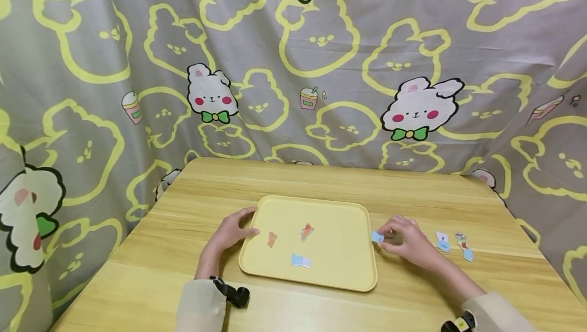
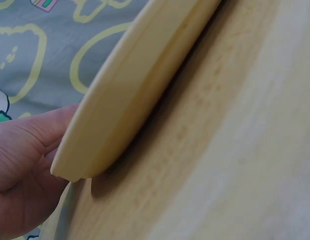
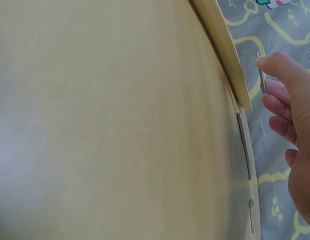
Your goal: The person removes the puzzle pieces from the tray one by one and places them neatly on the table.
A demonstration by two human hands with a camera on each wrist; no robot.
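A pale yellow tray (image 1: 339, 210) lies on the wooden table. My left hand (image 1: 232, 229) holds its left edge, the thumb over the rim; in the left wrist view the fingertips are hidden behind the tray's side. Just off the tray's right edge, my right hand (image 1: 405, 240) pinches a small blue puzzle piece (image 1: 377, 237) between thumb and fingers. The right wrist view shows that piece (image 3: 261, 74) edge-on, thin and flat. Inside the tray lie an orange piece (image 1: 272, 240), another orange piece (image 1: 307, 231) and a blue and lilac piece (image 1: 300, 260).
Right of my right hand, a white and blue piece (image 1: 442, 241) and a multicoloured piece (image 1: 463, 246) with a blue end lie on the table (image 1: 302, 176). Behind the table hangs a grey curtain (image 1: 339, 133) printed with cartoon animals.
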